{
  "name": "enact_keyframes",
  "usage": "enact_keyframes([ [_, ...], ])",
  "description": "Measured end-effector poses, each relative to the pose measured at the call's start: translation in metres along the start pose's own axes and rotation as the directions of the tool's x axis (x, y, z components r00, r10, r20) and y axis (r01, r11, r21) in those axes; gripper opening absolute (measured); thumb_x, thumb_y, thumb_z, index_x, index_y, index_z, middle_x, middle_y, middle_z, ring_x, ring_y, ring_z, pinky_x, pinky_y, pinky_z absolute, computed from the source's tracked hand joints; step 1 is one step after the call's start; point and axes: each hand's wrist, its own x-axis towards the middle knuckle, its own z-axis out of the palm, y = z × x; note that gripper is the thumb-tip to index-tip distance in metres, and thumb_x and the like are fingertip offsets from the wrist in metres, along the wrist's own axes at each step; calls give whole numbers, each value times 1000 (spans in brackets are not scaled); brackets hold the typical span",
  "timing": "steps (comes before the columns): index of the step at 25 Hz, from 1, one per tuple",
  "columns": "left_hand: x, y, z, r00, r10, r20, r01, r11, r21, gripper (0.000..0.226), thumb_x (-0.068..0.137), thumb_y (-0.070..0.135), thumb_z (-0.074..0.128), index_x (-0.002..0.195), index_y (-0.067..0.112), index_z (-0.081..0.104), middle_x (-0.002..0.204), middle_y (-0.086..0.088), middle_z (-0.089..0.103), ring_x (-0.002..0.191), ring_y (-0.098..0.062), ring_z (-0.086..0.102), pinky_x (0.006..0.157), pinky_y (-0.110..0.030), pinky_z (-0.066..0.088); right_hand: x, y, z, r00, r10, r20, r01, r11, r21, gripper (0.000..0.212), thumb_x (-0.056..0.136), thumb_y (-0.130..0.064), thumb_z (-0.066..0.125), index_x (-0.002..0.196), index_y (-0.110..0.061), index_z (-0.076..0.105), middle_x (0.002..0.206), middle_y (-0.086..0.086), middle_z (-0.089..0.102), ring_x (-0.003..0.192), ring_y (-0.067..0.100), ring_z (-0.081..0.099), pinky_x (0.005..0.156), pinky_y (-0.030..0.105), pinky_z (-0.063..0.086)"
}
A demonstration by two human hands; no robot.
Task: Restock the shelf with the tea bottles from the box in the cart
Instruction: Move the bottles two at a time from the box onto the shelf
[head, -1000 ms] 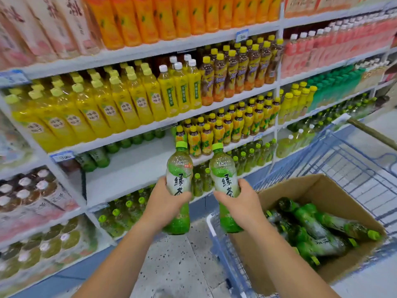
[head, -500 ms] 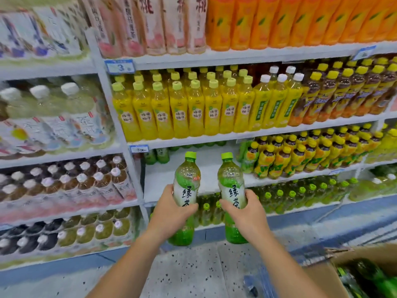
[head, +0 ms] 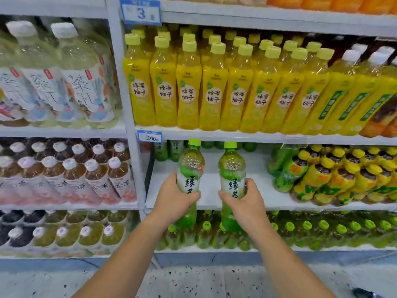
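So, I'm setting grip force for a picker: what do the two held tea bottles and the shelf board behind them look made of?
Left bottle and right bottle: likely clear glossy plastic, as liquid shows through the shoulders and highlights glint; printed film labels. Shelf board: probably white painted metal, smooth and matte, though laminate can't be ruled out.

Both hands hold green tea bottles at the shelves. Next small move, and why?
Probably ease both forward onto the middle shelf. The left hand grips the left bottle, the right hand the right bottle, both upright before its bare board; matching green bottles stand at its back.
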Motion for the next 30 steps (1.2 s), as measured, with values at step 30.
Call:
enact_keyframes([
  [30,151,-164,62,850,512,-125,-467,842,272,53,73,40,88,112,41,51,108,21,53,97,5,55,76,-14,45,176,149,95,856,-507,104,517,829,-216,39,85,-40,78,113,-44,52,113,-24,63,103,-5,59,88,22,48],
])
